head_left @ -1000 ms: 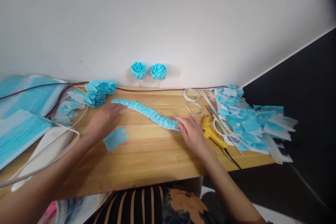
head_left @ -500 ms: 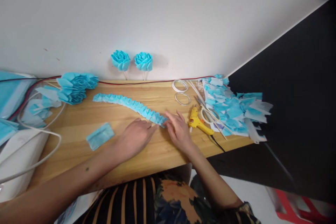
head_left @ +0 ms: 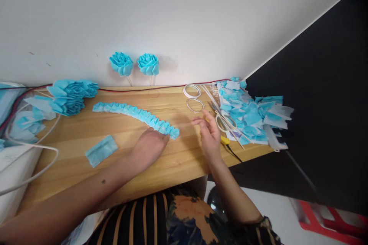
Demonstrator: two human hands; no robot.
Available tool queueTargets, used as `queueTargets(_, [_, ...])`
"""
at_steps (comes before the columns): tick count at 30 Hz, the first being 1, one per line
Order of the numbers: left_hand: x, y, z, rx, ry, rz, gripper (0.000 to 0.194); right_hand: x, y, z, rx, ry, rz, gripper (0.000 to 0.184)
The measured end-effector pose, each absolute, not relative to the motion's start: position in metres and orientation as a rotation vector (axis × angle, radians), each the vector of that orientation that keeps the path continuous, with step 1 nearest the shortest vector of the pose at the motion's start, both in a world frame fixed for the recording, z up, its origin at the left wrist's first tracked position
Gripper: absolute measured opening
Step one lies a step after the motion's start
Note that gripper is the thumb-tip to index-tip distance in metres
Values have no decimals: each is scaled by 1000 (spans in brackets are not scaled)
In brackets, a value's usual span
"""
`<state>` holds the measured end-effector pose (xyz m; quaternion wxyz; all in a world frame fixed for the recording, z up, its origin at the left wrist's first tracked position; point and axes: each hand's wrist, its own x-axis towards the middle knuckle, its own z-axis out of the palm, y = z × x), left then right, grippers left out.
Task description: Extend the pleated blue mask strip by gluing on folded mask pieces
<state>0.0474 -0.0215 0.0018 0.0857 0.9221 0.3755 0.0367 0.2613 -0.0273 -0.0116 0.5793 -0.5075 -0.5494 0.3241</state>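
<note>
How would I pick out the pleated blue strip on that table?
Start at the wooden tabletop, in front of the two blue flowers by the wall. The pleated blue strip lies there in a long, shallow curve, the left hand near its right end. Repeated folds along its length set it apart from the short blue rectangle below it.

no text, label, brand or number was legible. a faint grey marking on the white box (head_left: 24, 168) at the left was too indistinct to read; any print on the small white-and-purple piece (head_left: 230, 136) at the right was likewise unreadable.
</note>
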Motion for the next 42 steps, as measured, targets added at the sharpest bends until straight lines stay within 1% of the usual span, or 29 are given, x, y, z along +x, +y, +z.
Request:
queueTargets(3, [42, -20, 5, 2769, 1163, 32, 30, 267, -24, -8, -1243, -1290, 821, 36])
queueTargets(8, [21, -29, 17, 2617, 1146, 330, 31, 260, -20, -11, -1266, -1338, 919, 17])
queueTargets(10, [13, -36, 20, 2499, 1140, 456, 30, 253, -20, -10, -1232, -1300, 1034, 12])
queueTargets(12, [8, -43, 21, 2369, 1127, 567, 28, 244, -21, -7, -1161, -1251, 1214, 12])
queueTargets(16, [2, -51, 23, 2168, 1118, 715, 23, 221, -26, 3, -1015, -1150, 1544, 27])
queueTargets(20, [-4, -53, 31, 2093, 1194, 965, 19, 202, -30, 14, -887, -946, 1813, 41])
queueTargets(24, [-8, -51, 35, 2162, 1253, 1157, 17, 189, -33, 22, -840, -822, 1946, 57])
queueTargets(26, [-7, -51, 35, 2227, 1260, 1200, 15, 182, -36, 24, -840, -809, 1961, 61])
queueTargets(32, [-5, -52, 32, 2396, 1353, 1133, 13, 160, -47, 27, -846, -775, 2002, 65])
queueTargets(38, [-12, -57, 30, 2460, 1225, 1051, 25, 152, -54, 21, -770, -677, 2154, 66])
queueTargets(42, [-22, -58, 33, 2359, 1165, 966, 29, 148, -56, 18, -672, -654, 2268, 67])
